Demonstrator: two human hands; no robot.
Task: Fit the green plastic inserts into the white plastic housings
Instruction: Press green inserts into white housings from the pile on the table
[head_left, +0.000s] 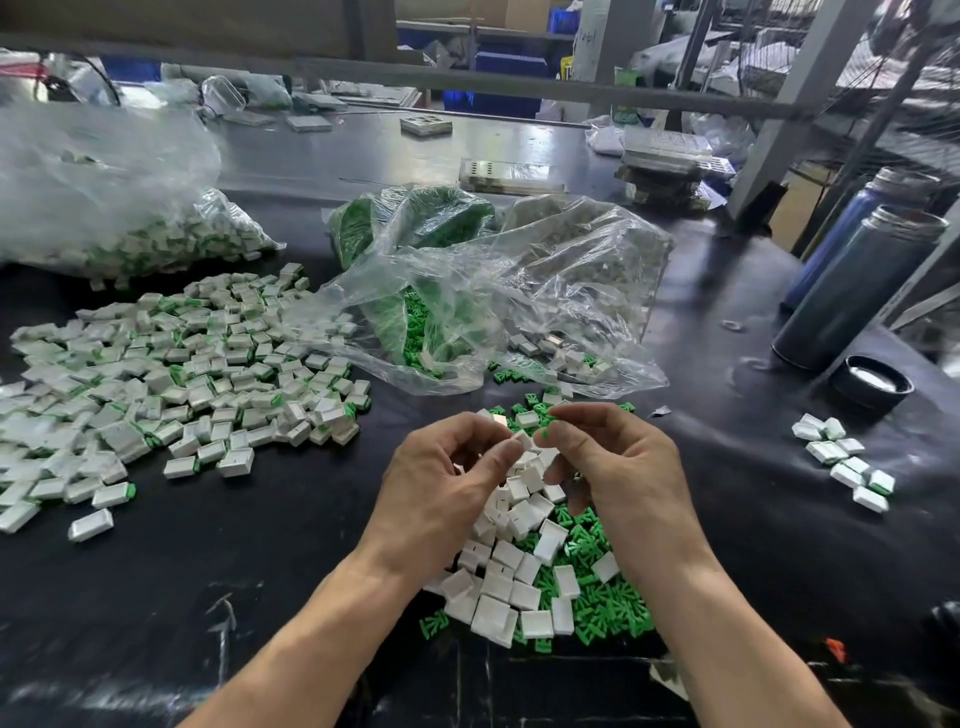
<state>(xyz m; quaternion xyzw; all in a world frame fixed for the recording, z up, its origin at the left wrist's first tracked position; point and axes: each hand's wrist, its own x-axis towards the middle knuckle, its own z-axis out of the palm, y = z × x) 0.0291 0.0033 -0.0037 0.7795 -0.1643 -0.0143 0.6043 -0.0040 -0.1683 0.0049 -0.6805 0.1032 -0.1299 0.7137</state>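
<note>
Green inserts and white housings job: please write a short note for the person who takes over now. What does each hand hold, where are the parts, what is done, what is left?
Left hand: pinches one white housing at its fingertips.
Right hand: pinches one green insert, close to that housing and not seated yet.
Loose parts: mixed pile of housings and inserts on the black table, under both hands; more green inserts in the open bag.
Done: large spread of assembled pieces at left, a small group at right.
Left: seat this insert, then work through the pile.
</note>
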